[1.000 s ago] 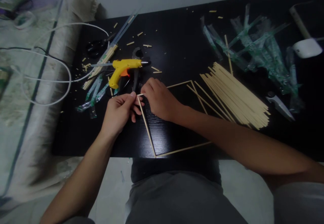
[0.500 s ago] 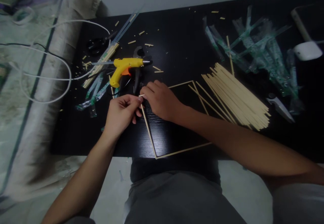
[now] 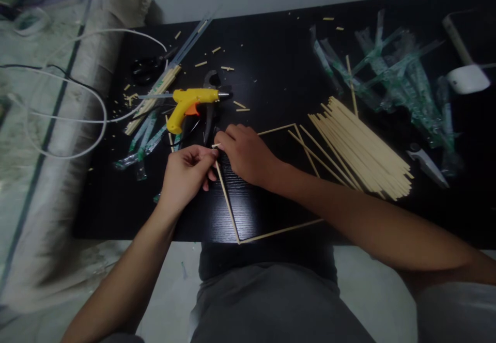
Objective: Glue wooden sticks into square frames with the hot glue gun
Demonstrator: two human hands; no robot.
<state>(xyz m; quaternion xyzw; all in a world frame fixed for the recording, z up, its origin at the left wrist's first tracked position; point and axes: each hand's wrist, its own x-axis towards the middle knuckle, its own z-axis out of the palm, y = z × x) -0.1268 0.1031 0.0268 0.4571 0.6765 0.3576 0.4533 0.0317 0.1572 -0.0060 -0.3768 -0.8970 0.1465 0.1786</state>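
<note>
While 2 hands [image 3: 186, 173] [image 3: 248, 156] meet, each grip pinches the stick frame's [image 3: 227, 198] corner.

My view of the pale wooden stick frame [image 3: 228, 198] loses its upper-left corner beneath the fingertips of the bare left hand [image 3: 186, 172] and bare right hand [image 3: 248, 154]; I can't make out how the sticks meet there. The right forearm covers the frame's lower-right part. Behind the yellow plastic glue gun [image 3: 196, 96], I get only part of a dark tool [image 3: 209, 118], too dim to identify. The right edge cuts off the black table [image 3: 271, 84], and print on the clear-and-green wrappers [image 3: 411, 74] is too blurred to read.
</note>
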